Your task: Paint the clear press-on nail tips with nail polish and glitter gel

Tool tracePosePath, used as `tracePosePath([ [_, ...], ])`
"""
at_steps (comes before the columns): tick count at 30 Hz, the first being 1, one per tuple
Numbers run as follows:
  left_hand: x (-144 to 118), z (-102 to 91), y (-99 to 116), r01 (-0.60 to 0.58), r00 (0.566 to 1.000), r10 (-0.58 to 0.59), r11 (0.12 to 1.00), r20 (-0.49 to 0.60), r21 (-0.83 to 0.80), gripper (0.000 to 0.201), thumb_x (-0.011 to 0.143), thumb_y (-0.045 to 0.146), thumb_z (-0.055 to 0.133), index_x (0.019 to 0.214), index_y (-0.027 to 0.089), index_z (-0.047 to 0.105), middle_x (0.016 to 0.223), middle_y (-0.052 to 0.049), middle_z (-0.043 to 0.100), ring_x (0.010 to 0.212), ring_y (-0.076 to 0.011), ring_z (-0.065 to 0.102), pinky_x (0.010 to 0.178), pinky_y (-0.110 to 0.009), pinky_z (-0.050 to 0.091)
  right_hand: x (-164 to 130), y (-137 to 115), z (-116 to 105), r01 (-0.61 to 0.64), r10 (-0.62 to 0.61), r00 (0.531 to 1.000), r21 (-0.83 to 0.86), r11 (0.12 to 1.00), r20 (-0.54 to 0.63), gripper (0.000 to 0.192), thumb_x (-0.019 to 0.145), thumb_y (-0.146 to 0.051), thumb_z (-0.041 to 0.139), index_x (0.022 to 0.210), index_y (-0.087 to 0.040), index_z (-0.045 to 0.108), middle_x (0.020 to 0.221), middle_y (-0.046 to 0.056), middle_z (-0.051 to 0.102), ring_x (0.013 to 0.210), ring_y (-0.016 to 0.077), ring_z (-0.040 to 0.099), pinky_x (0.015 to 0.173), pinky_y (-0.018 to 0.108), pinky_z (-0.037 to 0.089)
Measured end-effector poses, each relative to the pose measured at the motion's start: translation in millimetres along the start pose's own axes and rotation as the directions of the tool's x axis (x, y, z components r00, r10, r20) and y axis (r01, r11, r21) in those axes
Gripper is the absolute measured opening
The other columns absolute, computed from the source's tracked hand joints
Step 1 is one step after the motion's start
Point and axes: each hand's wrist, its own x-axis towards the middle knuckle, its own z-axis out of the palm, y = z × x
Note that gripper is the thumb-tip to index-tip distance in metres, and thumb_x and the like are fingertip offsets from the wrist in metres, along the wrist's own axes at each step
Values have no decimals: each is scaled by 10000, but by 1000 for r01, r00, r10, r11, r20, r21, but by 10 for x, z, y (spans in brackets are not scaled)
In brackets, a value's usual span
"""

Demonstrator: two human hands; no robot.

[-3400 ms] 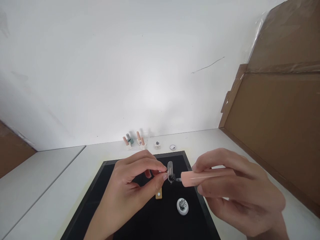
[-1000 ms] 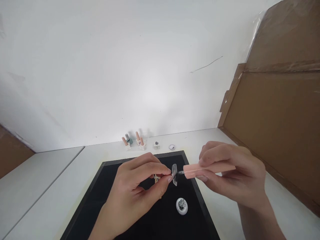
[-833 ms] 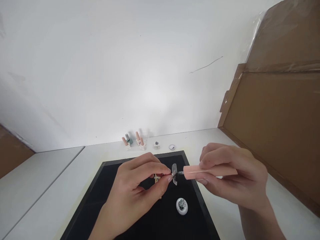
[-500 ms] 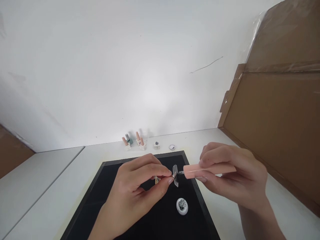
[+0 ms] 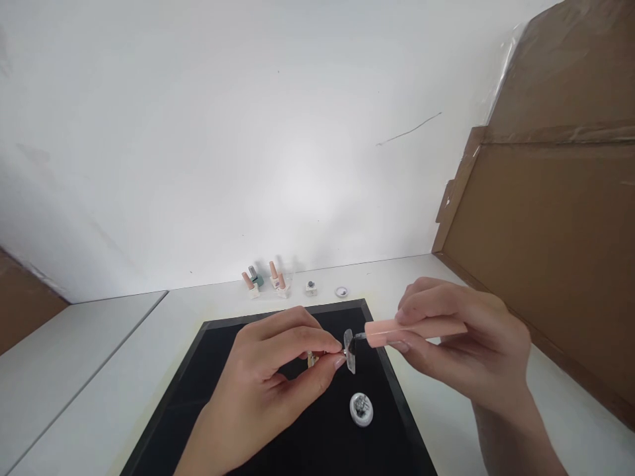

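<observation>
My left hand (image 5: 270,380) pinches a small stick that carries a clear false nail tip (image 5: 350,352) above a black mat (image 5: 297,443). In my right hand (image 5: 461,344) lies a peach-coloured polish brush cap (image 5: 414,330), held level, with its dark brush touching the nail tip's upper part. Below the nail tip, a small round white pot (image 5: 362,408) with dark grey contents rests on the mat.
Several nail polish bottles (image 5: 262,279) stand at the back of the white table against the wall, with two tiny jars (image 5: 311,287) (image 5: 341,291) to their right. A tall brown cardboard panel (image 5: 546,251) leans along the right side. A second table surface (image 5: 59,357) lies at the left.
My right hand has pulled back and risen a little compared with the oldest frame. The nail tip has tilted slightly, and the brush has shifted up along it over the last second.
</observation>
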Motion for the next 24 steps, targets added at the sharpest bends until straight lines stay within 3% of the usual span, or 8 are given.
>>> tracePosePath([
  [10,-9,-19,-1,3,1000,-3,1000,12,3,206,794,-19,645,852,174,686,704,3,651,573,-83,595,491,-161,475,-34,25,-35,-18,17,999,-39,999,-29,126,829,-132,683,793,-235,619,479,-49,538,454,126,485,425,272,398],
  [14,-17,-32,-37,-12,1000,12,1000,-2,6,218,792,-29,636,856,174,682,699,-1,649,571,-90,603,498,-169,490,-31,15,-45,-44,47,997,47,998,-66,142,816,-95,672,825,-229,626,481,-44,574,437,125,475,408,270,386],
  [19,-13,-26,-70,14,1000,-14,1000,1,7,217,799,-22,640,864,182,678,712,0,638,562,-92,607,491,-170,500,13,-6,-28,-23,18,999,158,987,28,184,789,-43,639,812,-224,617,502,-35,632,404,109,463,389,253,376],
  [24,16,-13,-55,1,1000,-1,1000,4,5,215,794,-24,643,866,174,685,714,-7,648,572,-91,600,494,-168,489,41,-17,9,-24,17,999,149,989,47,157,814,-106,667,764,-228,581,391,-82,507,383,93,408,391,229,361],
])
